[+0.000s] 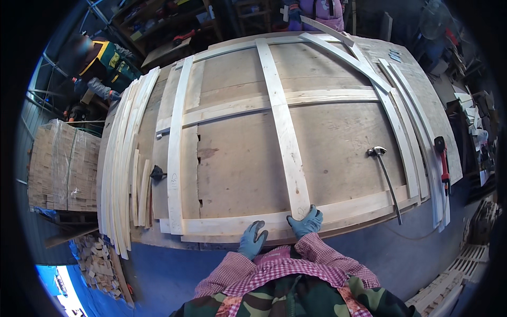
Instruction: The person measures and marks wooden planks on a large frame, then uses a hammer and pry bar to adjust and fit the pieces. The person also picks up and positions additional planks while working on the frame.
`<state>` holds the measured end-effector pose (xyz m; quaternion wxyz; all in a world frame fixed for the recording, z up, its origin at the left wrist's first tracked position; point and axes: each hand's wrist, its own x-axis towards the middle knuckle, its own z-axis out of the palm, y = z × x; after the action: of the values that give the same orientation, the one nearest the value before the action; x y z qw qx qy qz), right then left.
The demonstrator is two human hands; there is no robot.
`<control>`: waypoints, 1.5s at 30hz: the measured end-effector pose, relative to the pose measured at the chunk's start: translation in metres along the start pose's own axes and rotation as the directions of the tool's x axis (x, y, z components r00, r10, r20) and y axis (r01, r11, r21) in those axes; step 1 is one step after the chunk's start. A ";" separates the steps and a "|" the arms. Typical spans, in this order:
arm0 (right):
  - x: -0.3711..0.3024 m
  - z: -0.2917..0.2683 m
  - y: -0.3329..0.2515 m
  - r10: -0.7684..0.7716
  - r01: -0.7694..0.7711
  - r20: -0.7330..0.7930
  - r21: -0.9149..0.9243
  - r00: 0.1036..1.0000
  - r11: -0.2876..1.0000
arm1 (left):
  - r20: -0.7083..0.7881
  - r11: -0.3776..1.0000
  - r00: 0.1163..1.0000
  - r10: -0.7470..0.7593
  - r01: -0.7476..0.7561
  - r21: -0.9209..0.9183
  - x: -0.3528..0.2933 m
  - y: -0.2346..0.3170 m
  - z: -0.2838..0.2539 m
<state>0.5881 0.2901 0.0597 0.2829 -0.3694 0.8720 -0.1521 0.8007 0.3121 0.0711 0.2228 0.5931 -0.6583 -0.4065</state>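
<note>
A wooden frame of pale slats lies on a large plywood-topped table (232, 169). My right hand (306, 222), in a blue-grey glove, grips the near end of the middle slat (282, 127), thumb on one side and fingers on the other. That end rests across the front rail (237, 226). To its left, my gloved left hand (253, 240) is open at the rail's near edge, fingers apart and holding nothing. A claw hammer (388, 179) lies over the frame's right part, its handle pointing toward me. The left upright slat (178, 142) crosses the front rail too.
Long loose slats (124, 158) lie along the table's left side, others (414, 121) at the right. A red-and-black tool (442, 165) sits at the right edge. A person (108, 66) stands far left; another (322, 13) holds a slat at the far side. Wrapped wood (63, 166) stands left.
</note>
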 end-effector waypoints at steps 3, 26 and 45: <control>-0.003 -0.006 -0.002 0.021 -0.021 0.013 0.008 1.000 1.000 | 0.041 0.995 0.996 0.074 -0.077 0.069 0.003 -0.003 0.001; 0.008 -0.001 -0.001 -0.004 0.018 0.092 -0.151 0.996 0.988 | 0.167 0.958 0.971 0.171 -0.204 0.204 0.043 -0.005 0.026; 0.048 -0.058 0.097 -0.605 0.674 0.303 -0.251 0.736 0.695 | 0.411 0.751 0.909 0.075 -0.323 0.576 0.066 0.013 0.068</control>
<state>0.4718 0.3247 0.0414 0.2271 -0.7073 0.6676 -0.0489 0.7273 0.2664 0.0304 -0.0718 0.4727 -0.8457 -0.2369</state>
